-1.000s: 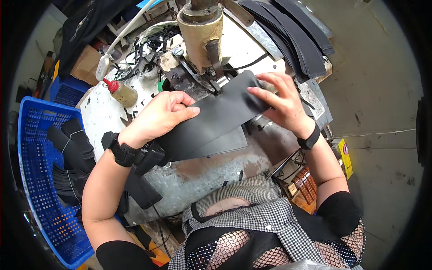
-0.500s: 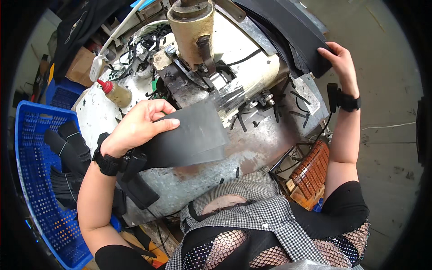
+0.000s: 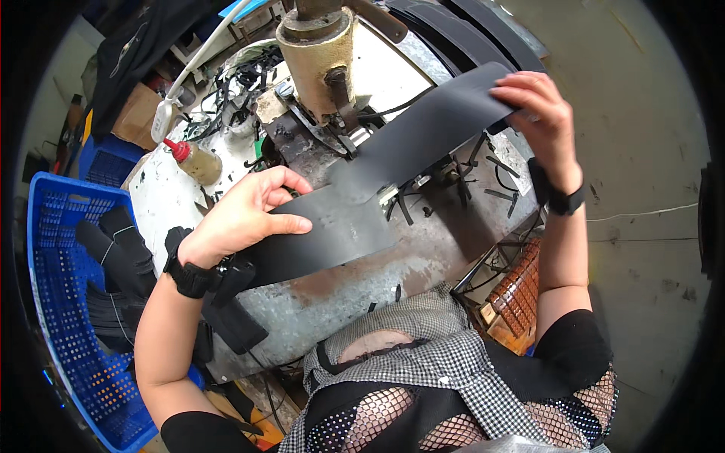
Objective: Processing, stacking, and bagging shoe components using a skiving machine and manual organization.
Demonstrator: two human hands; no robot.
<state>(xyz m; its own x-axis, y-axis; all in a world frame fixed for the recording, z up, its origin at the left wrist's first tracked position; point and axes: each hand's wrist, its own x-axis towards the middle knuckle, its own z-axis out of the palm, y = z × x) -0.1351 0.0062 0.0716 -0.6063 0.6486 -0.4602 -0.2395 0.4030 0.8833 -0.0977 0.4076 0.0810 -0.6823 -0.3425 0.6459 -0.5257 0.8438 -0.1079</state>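
My left hand [image 3: 245, 215] pinches a flat black strip [image 3: 332, 234] between thumb and fingers, low over the metal worktop. In my right hand [image 3: 545, 121] is the far end of another long black strip [image 3: 434, 124], bent upward near the fingers. Its other end meets or overlaps the left strip in front of the sewing-type machine head [image 3: 317, 68]; whether they touch I cannot tell. The machine's working point is partly hidden behind the strip.
More black strips [image 3: 445, 38] lie stacked at the back right. A red-capped bottle [image 3: 198, 162] stands left of the machine, near tangled black offcuts [image 3: 234, 90]. At the left is a blue basket [image 3: 57, 317] with bundled black strips [image 3: 113, 302]. Scraps litter the worktop [image 3: 423, 249].
My right hand has lifted a black strip off the back-right stack and brought it left toward the strip in my left hand. The left hand has shifted slightly to the right.
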